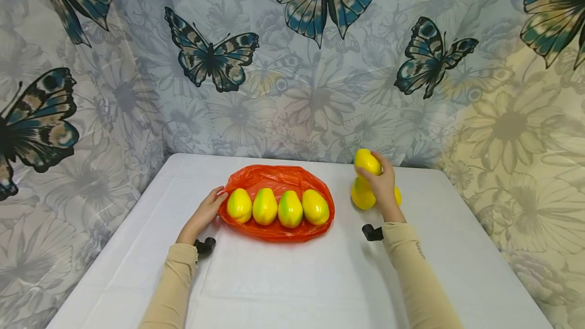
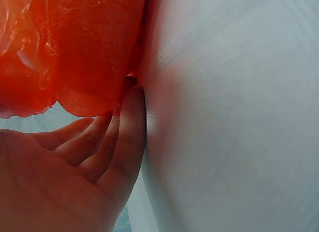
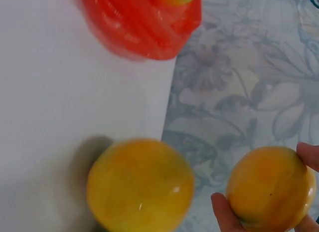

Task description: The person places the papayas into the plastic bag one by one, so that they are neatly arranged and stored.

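Observation:
A red plastic bag (image 1: 274, 235) lies spread on the table, with several glossy yellow-green mangoes (image 1: 265, 207) in a row on it. At its left edge is my left hand (image 1: 210, 209); in the left wrist view its fingers (image 2: 132, 127) are fairly straight and their tips touch the bag. My right hand (image 1: 384, 182) holds a yellow mango (image 1: 367, 161) raised above the table, between thumb and fingers. Below it another mango (image 1: 363, 194) sits on the table. One more mango (image 1: 398, 196) shows partly behind the right wrist.
The table (image 1: 283, 283) has a white cover. Behind it hangs a grey floral cloth (image 1: 315, 95) printed with butterflies. A small black device (image 1: 372, 232) is on the right wrist, and another black device (image 1: 205, 246) is on the left.

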A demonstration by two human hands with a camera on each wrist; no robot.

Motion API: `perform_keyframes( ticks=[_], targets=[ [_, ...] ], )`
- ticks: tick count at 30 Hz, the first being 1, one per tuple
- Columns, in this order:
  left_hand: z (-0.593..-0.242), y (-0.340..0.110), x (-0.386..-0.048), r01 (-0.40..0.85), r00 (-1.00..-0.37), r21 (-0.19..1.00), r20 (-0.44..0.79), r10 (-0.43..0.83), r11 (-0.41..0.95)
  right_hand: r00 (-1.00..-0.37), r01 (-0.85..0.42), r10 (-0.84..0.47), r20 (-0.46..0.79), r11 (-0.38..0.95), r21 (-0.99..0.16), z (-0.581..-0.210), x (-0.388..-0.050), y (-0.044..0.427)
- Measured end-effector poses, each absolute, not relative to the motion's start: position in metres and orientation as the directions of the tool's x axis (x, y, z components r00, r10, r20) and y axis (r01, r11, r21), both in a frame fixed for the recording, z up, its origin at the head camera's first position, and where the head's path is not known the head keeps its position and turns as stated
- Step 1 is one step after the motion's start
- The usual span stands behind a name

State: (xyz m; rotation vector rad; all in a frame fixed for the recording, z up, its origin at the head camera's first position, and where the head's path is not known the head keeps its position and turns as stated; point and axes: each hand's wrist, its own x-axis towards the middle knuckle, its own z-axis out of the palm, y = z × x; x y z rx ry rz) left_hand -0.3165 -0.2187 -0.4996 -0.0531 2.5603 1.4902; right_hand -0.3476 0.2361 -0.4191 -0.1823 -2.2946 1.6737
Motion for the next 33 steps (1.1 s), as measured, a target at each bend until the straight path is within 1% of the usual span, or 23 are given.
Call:
perform_keyframes(
  ticks=[8,16,26,33],
  targets=[
    [-0.5,-0.218,-0.317,-0.111,-0.984,0.86,-0.164,0.064,0.497,-0.96,-0.045,0.254,0.119,0.279,-0.959,-0.424,-0.353,0.209],
    [-0.5,-0.218,-0.316,-0.12,-0.983,0.86,-0.172,0.061,0.496,-0.972,-0.064,0.201,0.12,0.265,-0.962,-0.424,-0.355,0.185],
    [-0.499,-0.218,-0.316,-0.118,-0.984,0.862,-0.17,0.061,0.492,-0.987,-0.004,0.153,0.044,0.255,-0.967,-0.422,-0.359,0.153],
    [-0.499,-0.218,-0.316,-0.119,-0.983,0.859,-0.173,0.064,0.498,-0.991,-0.038,0.115,0.065,0.228,-0.973,-0.421,-0.361,0.13]
  ],
)
